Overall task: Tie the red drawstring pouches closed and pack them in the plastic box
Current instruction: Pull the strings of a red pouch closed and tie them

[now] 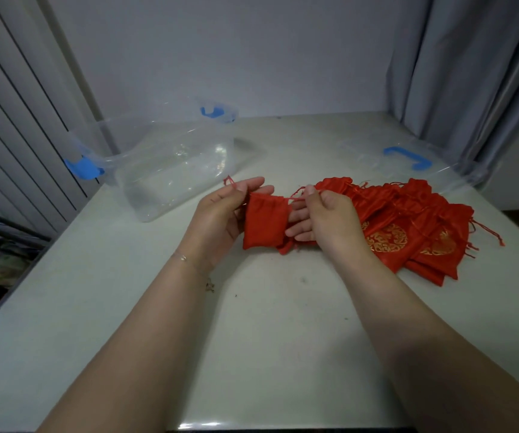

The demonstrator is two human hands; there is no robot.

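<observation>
So we're at a pale table [264,339] shoved into a corner, plain wall behind, grey curtain [470,73] on the right. Between our hands hangs one red drawstring pouch [264,225], held just above the tabletop. Its long axis runs roughly away from us, gathered mouth at the far end, closed bottom pointing back toward us. Our left hand [220,214] has thumb and fingertips pinched on the drawstring [229,182] at the pouch's left top corner, the loose end sticking up past the fingers. Our right hand [323,218] pinches the other drawstring end at the right corner, and its lower fingers reach under the pouch's right edge.

Just right of that, partly behind our right hand, sits a heap of more red pouches [408,226], a couple showing gold round emblems, strings trailing off to the right.

The clear plastic box [170,164] with blue latches sits far left, open side up. Its clear lid [408,160] with a blue handle lies far right, behind the heap.
</observation>
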